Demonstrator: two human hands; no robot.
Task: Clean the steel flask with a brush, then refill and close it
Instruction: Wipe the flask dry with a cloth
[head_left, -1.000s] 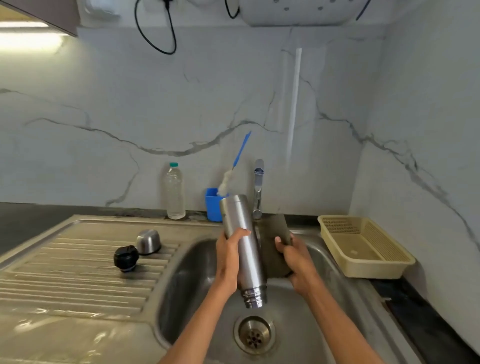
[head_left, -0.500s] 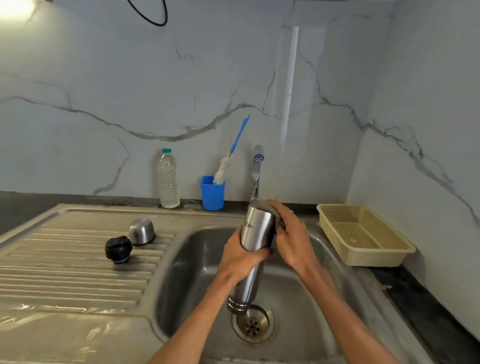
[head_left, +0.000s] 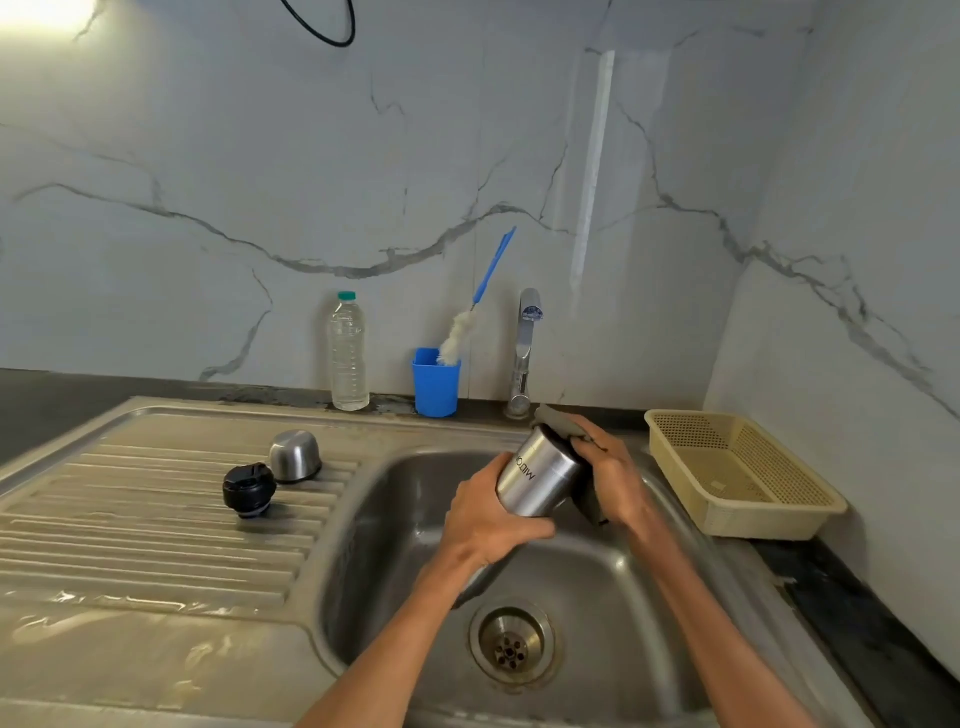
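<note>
Over the sink basin (head_left: 395, 540), the left hand (head_left: 485, 519) is wrapping its fingers around the middle of the one steel flask (head_left: 540, 480), which is tilting base-up with its mouth hidden below the wrist. The right hand (head_left: 610, 480) is pressing a dark scouring pad (head_left: 563, 423) against the flask's base and far side, fingers curled over it. A wet steel wall is likely slippery, so the flask could be sliding out and striking the basin or the drain (head_left: 511, 647). Counting: one bottle brush (head_left: 475, 306) standing unused in one blue cup (head_left: 435, 382), one plastic water bottle (head_left: 347, 353), one tap (head_left: 525, 343), one black stopper (head_left: 248, 490), one steel cap (head_left: 294, 455), one basket (head_left: 737, 470).
</note>
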